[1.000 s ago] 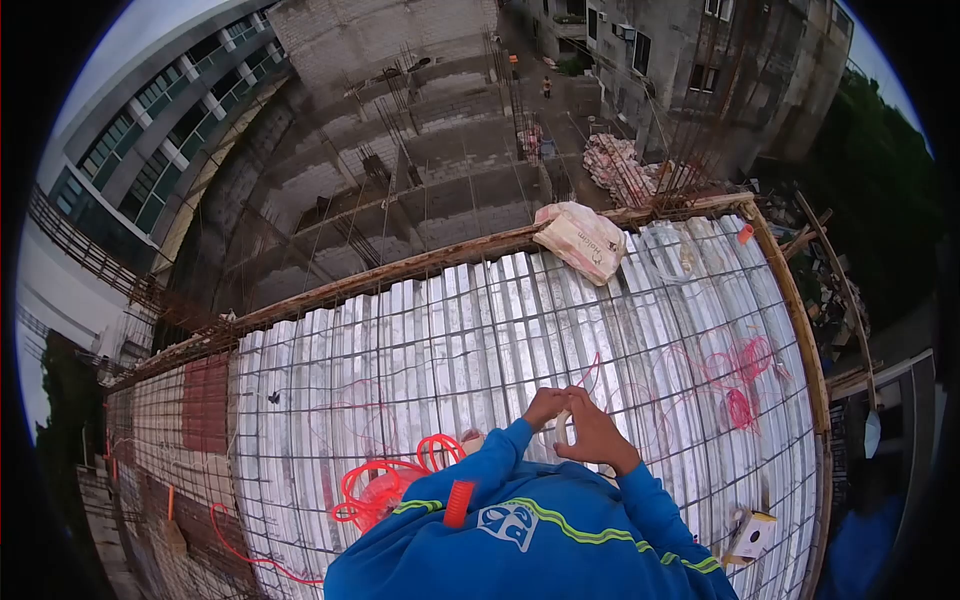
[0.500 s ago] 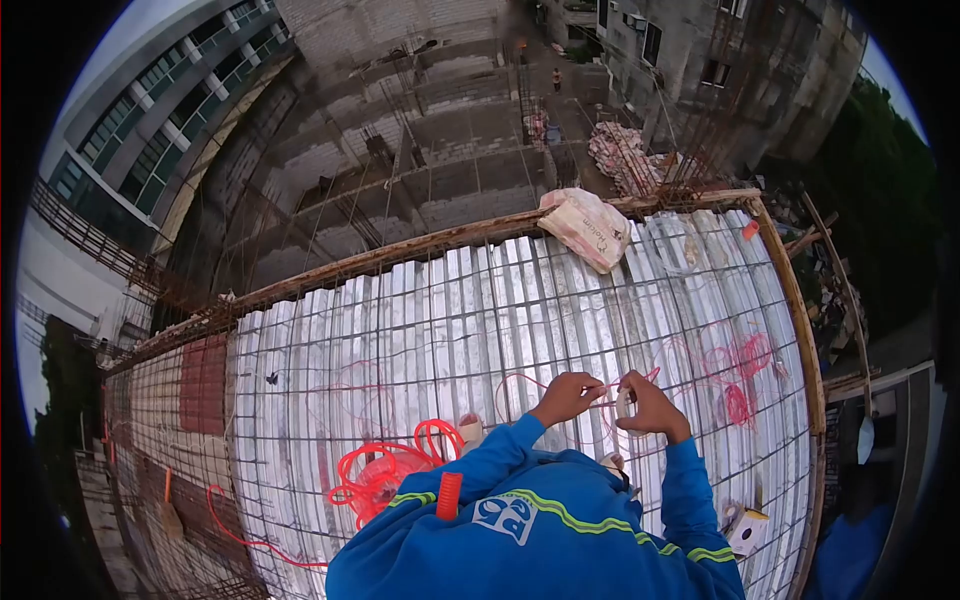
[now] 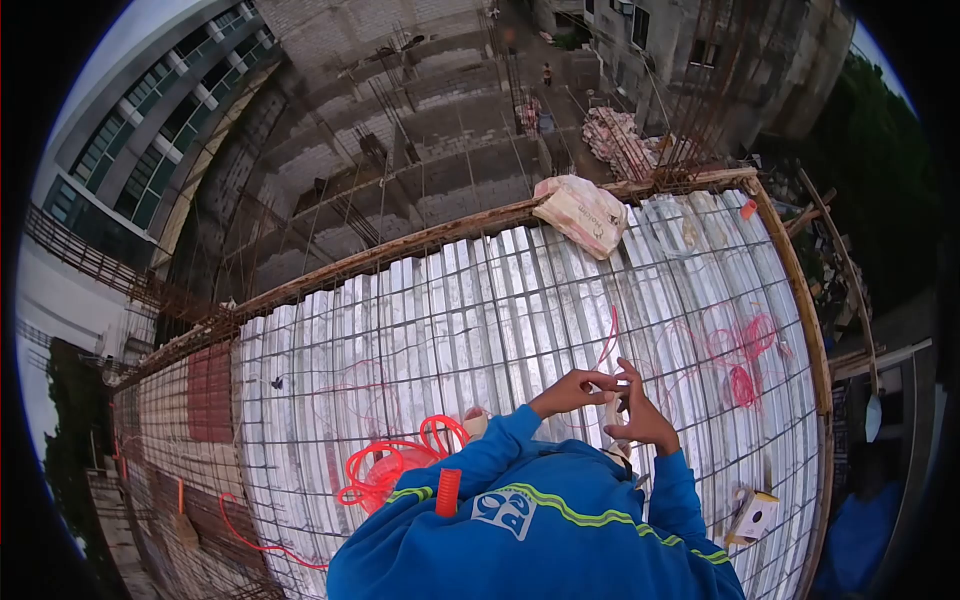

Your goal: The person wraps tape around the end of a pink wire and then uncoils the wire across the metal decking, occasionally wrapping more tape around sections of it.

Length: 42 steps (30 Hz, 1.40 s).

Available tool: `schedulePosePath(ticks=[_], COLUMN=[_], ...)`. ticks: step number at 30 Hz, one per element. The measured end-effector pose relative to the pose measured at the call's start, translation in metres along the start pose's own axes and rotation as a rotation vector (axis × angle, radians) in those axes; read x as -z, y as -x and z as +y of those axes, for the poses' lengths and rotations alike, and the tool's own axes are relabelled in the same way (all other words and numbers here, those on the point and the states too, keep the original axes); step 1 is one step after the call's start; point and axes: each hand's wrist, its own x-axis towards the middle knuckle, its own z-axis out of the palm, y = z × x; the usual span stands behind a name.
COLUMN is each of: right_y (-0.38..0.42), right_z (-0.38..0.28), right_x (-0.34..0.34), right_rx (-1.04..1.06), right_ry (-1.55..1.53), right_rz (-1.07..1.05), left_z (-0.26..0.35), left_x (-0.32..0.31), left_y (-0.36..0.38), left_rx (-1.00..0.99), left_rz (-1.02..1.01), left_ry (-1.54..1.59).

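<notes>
My left hand [image 3: 575,391] is closed in a pinch, its fingertips meeting those of my right hand in front of my chest. A thin red tube [image 3: 609,332] rises from the pinched fingers and points away from me. My right hand [image 3: 645,411] curls its thumb and forefinger around a small pale ring that looks like a roll of tape [image 3: 614,408]. Whether a strip of tape runs between the hands is too small to tell. Left of my body lies a loose coil of thicker red tubing [image 3: 385,468].
Steel rebar mesh covers the corrugated metal decking [image 3: 470,310] underfoot. A cement sack [image 3: 583,217] rests by the far wooden edge board [image 3: 420,253], with a drop beyond. Thin red tubing [image 3: 742,385] lies at right, near a small box [image 3: 754,514]. A distant person [image 3: 547,74] stands below.
The red tube at my hands has swung from lying sideways to pointing up and away. My hands have shifted slightly left and closer together, the right forefinger straighter.
</notes>
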Motion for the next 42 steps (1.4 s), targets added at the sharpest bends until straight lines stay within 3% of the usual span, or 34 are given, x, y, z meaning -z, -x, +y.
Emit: schedulePosePath(ticks=[3, 8, 10, 16, 19, 26, 28, 29, 31, 37, 40, 42], right_y=[-0.001, 0.002, 0.003, 0.002, 0.004, 0.011, 0.013, 0.011, 0.007, -0.012, -0.014, -0.012], right_z=[0.004, -0.005, -0.003, 0.008, 0.001, 0.017, 0.018, 0.019, 0.017, 0.01, 0.006, 0.0], right_x=[-0.002, -0.002, -0.004, -0.01, -0.003, 0.015, 0.015, 0.015, 0.014, 0.012, 0.008, 0.003], right_rx=[0.029, -0.012, -0.008, -0.014, 0.011, -0.085, -0.035, -0.036, -0.021, 0.006, 0.052, 0.081], right_ry=[0.174, 0.14, 0.146, 0.012, 0.228, 0.022, -0.366, -0.366, -0.661, -0.735, -0.679, -0.491], right_rz=[-0.014, -0.056, -0.069, 0.072, 0.095, -0.072, 0.0, 0.0, 0.124, 0.102, 0.113, 0.24], left_z=[-0.002, -0.015, -0.018, -0.007, -0.018, -0.013, -0.002, -0.002, -0.007, -0.005, -0.004, -0.006], left_x=[-0.003, -0.004, -0.003, -0.006, -0.006, -0.006, 0.001, 0.003, 0.005, 0.003, 0.0, -0.002], left_y=[0.001, -0.002, -0.003, 0.001, -0.001, 0.003, 0.007, 0.006, 0.006, 0.009, 0.012, 0.011], left_rx=[0.031, -0.011, -0.032, -0.062, -0.1, -0.138, 0.042, 0.042, 0.044, -0.027, 0.02, 0.103], left_rz=[-0.047, 0.017, 0.053, 0.201, 0.239, 0.119, 0.099, 0.099, -0.055, -0.126, 0.002, 0.269], left_ry=[0.049, 0.084, -0.035, -0.097, -0.227, -0.087, 0.337, 0.338, 0.26, 0.225, 0.235, -0.095])
